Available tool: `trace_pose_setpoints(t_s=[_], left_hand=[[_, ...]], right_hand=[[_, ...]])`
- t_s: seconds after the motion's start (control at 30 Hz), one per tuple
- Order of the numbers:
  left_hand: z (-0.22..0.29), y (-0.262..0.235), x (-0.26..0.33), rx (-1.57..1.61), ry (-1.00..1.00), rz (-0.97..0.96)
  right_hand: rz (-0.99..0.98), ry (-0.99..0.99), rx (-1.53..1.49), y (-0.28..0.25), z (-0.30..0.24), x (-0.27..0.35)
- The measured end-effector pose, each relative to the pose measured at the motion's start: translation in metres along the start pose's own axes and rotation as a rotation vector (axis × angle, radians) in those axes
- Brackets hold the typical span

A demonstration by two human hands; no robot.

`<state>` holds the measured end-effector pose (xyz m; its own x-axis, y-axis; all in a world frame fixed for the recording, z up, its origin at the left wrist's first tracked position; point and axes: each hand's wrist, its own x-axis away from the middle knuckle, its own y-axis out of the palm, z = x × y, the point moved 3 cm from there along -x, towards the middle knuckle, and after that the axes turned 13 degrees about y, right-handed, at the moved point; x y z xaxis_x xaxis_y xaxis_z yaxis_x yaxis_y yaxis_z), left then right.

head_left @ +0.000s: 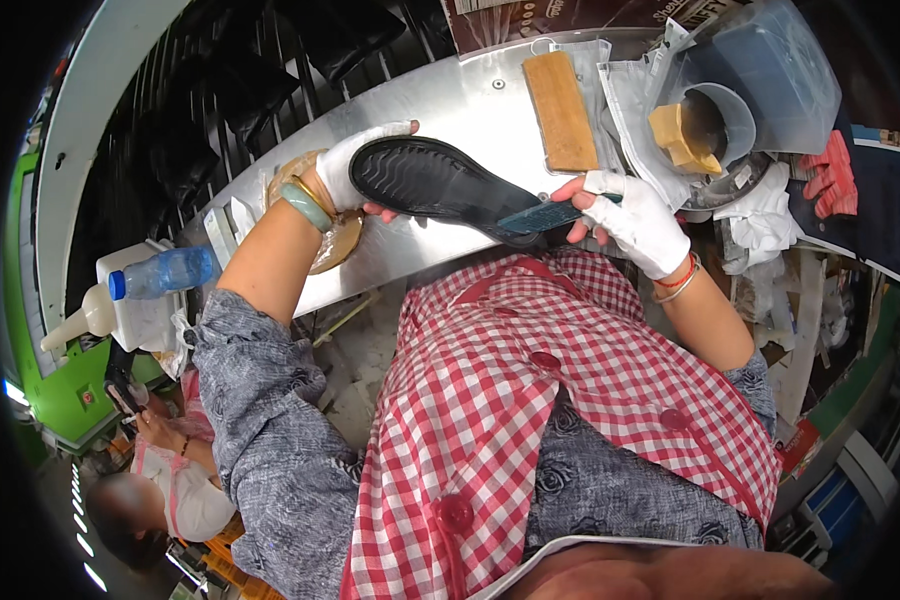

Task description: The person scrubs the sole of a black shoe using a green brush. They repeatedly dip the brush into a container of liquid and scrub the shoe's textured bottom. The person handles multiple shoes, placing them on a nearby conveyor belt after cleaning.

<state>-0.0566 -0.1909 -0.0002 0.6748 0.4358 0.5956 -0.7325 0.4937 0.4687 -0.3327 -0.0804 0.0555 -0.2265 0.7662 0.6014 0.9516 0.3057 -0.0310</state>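
A black shoe sole [435, 185] with a ridged tread lies at a slant above the near edge of the metal table. My left hand [352, 168], in a white glove with bare fingertips, grips its wider end at the left. My right hand [635, 222], gloved the same way, closes on a flat dark teal strip-like tool [542, 217]. That tool lies against the narrower end of the sole; I cannot make out its exact kind. Behind my left wrist, a round amber object, like a roll of tape [340, 246], is partly hidden.
A tan rectangular block [560, 112] lies on the metal table [450, 110]. At right are a cup [738, 125] with a yellow sponge [684, 140], a clear bin [780, 70] and a red glove [830, 175]. A blue bottle [170, 273] and a co-worker [175, 470] are at left.
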Motion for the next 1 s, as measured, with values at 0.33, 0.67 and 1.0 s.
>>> trace_pose_setpoints(t_s=[0.33,0.67,1.0], left_hand=[[-0.019,0.031,-0.002,0.292,0.333,-0.051],[-0.018,0.083,-0.011,0.461,0.600,0.030],[0.034,0.160,0.032,0.180,0.909,-0.193]], right_hand=[[0.158,-0.281,-0.207,0.005,-0.043,0.018],[0.100,-0.609,-0.057,0.053,-0.024,0.010],[0.917,-0.937,-0.432,-0.022,-0.007,0.053]])
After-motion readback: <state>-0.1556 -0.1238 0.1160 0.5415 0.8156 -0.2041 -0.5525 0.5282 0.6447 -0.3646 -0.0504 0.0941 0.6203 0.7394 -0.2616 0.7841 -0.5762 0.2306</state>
